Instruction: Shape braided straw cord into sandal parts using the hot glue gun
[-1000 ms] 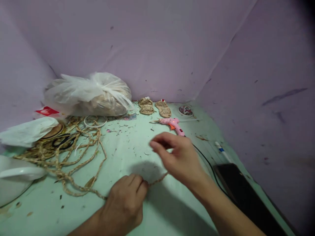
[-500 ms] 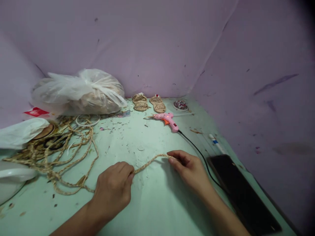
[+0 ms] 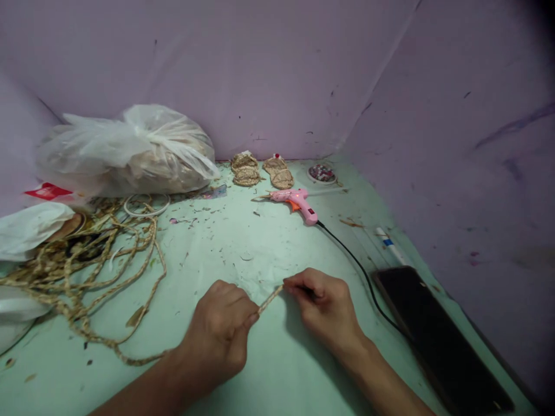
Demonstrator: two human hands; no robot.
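A thin braided straw cord [image 3: 271,298] runs in a short slanted stretch between my hands, low over the green table. My left hand [image 3: 223,329] is closed round it in a fist. The fingertips of my right hand [image 3: 323,306] pinch the cord's upper right end. Past my left wrist, more of the cord lies in loose loops [image 3: 158,268] on the left of the table. Beyond my hands rests a pink glue gun [image 3: 299,204], its nozzle to the left.
Two small woven sandals [image 3: 246,169] and a dish of beads [image 3: 321,173] sit near the back wall. A tied plastic bag [image 3: 130,153] is at back left. A black phone [image 3: 437,335], a white marker [image 3: 390,245] and the glue gun's cable [image 3: 355,260] are on the right.
My left hand has moved right along the cord, closer to my right hand. The stretch between them is shorter and straighter. The view has shifted slightly.
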